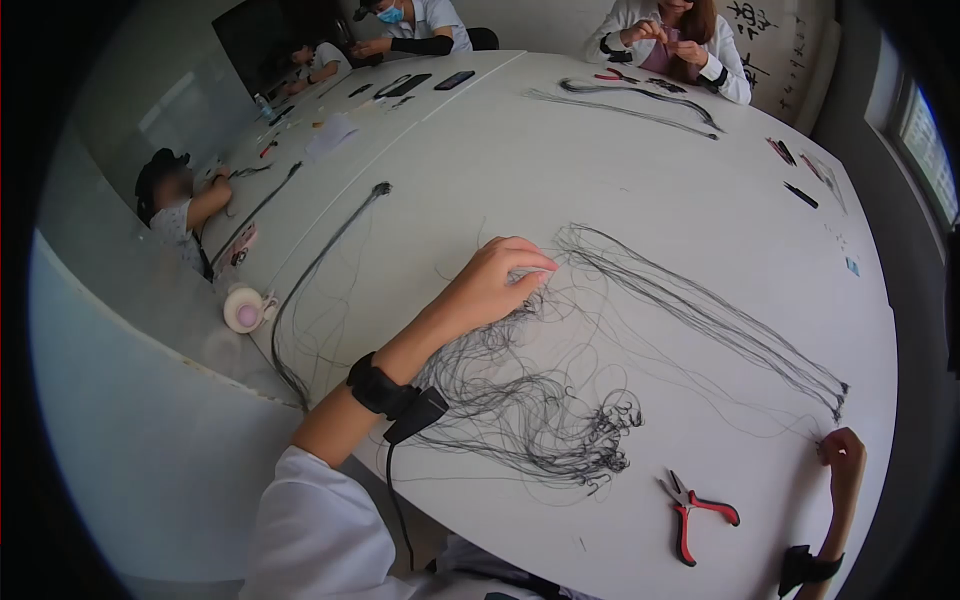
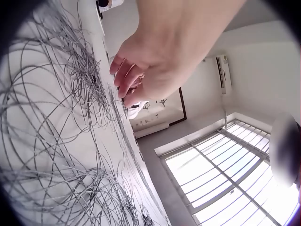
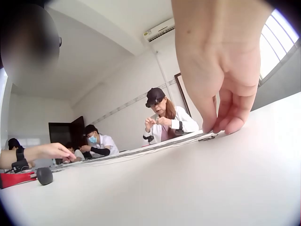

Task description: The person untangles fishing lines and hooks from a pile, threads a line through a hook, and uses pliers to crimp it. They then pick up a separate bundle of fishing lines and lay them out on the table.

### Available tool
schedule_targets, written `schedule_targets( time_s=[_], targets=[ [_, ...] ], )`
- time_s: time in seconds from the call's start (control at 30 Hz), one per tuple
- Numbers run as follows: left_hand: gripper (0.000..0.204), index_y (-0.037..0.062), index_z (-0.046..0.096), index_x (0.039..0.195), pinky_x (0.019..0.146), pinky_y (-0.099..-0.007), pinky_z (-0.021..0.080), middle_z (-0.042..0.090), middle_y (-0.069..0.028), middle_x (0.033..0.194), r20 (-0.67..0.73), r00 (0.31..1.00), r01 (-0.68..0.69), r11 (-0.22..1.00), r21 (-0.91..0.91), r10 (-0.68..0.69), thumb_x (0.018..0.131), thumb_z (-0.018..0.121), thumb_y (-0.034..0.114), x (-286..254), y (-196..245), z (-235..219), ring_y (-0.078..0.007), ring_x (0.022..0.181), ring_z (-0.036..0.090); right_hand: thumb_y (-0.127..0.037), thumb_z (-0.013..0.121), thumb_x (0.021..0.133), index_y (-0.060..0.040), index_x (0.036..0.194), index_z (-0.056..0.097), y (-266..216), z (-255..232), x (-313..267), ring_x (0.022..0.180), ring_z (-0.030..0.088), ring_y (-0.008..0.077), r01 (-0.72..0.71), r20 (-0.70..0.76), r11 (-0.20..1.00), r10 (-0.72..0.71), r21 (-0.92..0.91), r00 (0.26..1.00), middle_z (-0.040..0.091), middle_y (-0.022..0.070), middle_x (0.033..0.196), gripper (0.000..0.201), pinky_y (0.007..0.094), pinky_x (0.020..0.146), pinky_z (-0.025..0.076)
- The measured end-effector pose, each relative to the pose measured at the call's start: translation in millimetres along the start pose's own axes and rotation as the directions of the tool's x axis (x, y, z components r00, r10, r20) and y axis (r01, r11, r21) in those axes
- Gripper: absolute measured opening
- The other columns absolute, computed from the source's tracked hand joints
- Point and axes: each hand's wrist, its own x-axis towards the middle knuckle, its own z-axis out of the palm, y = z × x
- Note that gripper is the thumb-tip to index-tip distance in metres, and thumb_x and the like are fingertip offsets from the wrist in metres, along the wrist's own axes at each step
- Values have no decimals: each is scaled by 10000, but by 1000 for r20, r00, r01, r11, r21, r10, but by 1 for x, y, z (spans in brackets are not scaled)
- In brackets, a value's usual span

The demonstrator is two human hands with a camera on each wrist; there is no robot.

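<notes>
My left hand point(image 1: 490, 285) hangs over the upper end of a tangled heap of thin dark strands point(image 1: 520, 420), thumb and forefinger tips close together; whether they hold a strand is unclear. In the left wrist view its bent fingers point(image 2: 134, 77) are beyond the loose loops point(image 2: 51, 108). At the table's right side my right hand point(image 1: 843, 450) pinches the end of a fine strand, just below the knotted ends of a long straight bundle point(image 1: 710, 315). The right wrist view shows its fingertips point(image 3: 225, 127) together on the table beside dark strand ends point(image 3: 207, 138).
Red-handled pliers point(image 1: 690, 515) lie near the front edge. Another long bundle point(image 1: 325, 255) and a white tape roll point(image 1: 243, 309) are at the left. Black tweezers point(image 1: 800, 195) lie at the right. Several people sit around the far side, one in white point(image 3: 181, 120).
</notes>
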Motion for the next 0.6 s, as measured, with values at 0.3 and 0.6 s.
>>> schedule_targets(
  time_s=[0.3, 0.6],
  targets=[
    [156, 28, 676, 940, 833, -309, 460, 649, -90, 985, -267, 917, 304, 953, -16, -297, 836, 595, 112, -39, -71, -68, -210, 923, 609, -88, 484, 913, -20, 850, 577, 20, -1, -2, 626, 562, 107, 1, -134, 1000, -5, -27, 991, 553, 45, 826, 132, 231, 444, 457],
    [304, 28, 620, 1008, 857, -380, 454, 590, -175, 1011, -536, 716, 632, 741, 226, -447, 741, 693, 155, -74, -136, -115, -311, 947, 570, -309, 539, 922, -78, 1045, 569, 114, -33, 7, 759, 522, 84, -115, -169, 989, 130, 95, 977, 571, 2, 963, 263, 189, 447, 436]
  ],
)
